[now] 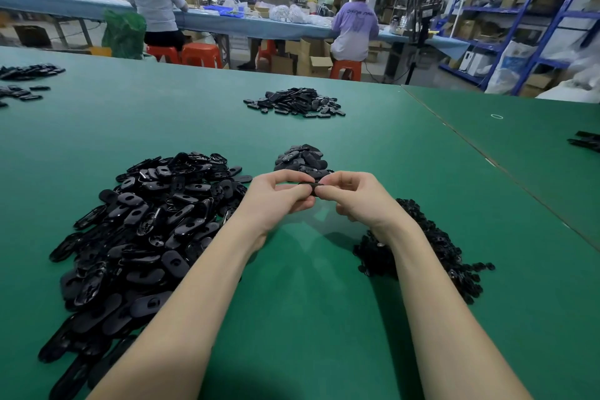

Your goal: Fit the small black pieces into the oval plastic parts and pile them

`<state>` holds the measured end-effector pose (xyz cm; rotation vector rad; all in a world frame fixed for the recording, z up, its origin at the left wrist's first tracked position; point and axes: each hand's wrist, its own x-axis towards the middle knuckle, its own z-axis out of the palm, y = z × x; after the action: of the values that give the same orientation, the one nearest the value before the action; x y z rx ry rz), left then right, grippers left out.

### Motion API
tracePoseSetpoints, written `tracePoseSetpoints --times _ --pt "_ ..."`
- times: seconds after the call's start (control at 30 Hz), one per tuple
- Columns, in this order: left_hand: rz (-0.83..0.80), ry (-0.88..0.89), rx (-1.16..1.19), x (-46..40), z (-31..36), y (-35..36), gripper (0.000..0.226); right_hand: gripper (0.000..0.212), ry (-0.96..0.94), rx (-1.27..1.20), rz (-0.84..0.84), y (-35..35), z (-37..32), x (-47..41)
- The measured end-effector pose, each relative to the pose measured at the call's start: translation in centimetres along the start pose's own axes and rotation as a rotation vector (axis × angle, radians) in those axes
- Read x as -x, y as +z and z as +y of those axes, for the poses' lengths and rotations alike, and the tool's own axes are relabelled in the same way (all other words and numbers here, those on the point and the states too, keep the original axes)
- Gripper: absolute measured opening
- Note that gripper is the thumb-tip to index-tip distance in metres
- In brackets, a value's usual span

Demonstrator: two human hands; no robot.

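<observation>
Above the green table [308, 302], my left hand [276, 195] and my right hand [354, 195] meet and pinch one black oval plastic part [311, 187] between their fingertips. Most of that part is hidden by my fingers. A large heap of black oval parts [146, 230] lies to the left of my left forearm. A heap of small black pieces [422, 247] lies to the right, partly behind my right forearm. Just beyond my hands sits a small pile of oval parts [302, 157].
Another pile of black parts [295, 102] lies farther back on the table, more parts [22, 81] at the far left edge, a few at the right edge [586, 141]. A seam [487, 156] splits the table on the right. People sit at a bench behind.
</observation>
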<state>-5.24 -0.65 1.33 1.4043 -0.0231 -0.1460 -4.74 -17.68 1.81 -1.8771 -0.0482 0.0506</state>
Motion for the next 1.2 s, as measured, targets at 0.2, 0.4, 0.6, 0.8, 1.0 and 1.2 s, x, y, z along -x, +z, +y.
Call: tracePoseSetpoints --times 0.2,0.4,0.6,0.8,1.0,1.2 --pt "-0.017 0.0 -0.062 0.1 -0.2 0.0 0.014 0.01 -0.002 0.031 0.041 0.4 0.2 -0.2" --pt "0.001 0.021 -0.128 -0.1 -0.4 -0.3 0.016 0.015 -0.041 0.004 0.067 0.8 0.4 -0.2" --pt "-0.011 0.02 -0.122 -0.1 -0.3 -0.4 0.015 0.02 -0.063 -0.012 0.096 1.0 0.4 0.2" --pt "0.029 0.03 -0.16 -0.1 -0.7 -0.1 0.014 0.023 -0.081 0.016 0.101 1.3 0.6 0.1" --pt "-0.031 0.102 -0.232 -0.3 -0.4 -0.6 0.015 0.02 -0.054 -0.066 0.085 1.3 0.8 -0.1" --pt "0.043 0.33 -0.7 -0.7 -0.4 -1.1 0.018 0.008 0.024 -0.198 0.026 -0.4 1.0 -0.4"
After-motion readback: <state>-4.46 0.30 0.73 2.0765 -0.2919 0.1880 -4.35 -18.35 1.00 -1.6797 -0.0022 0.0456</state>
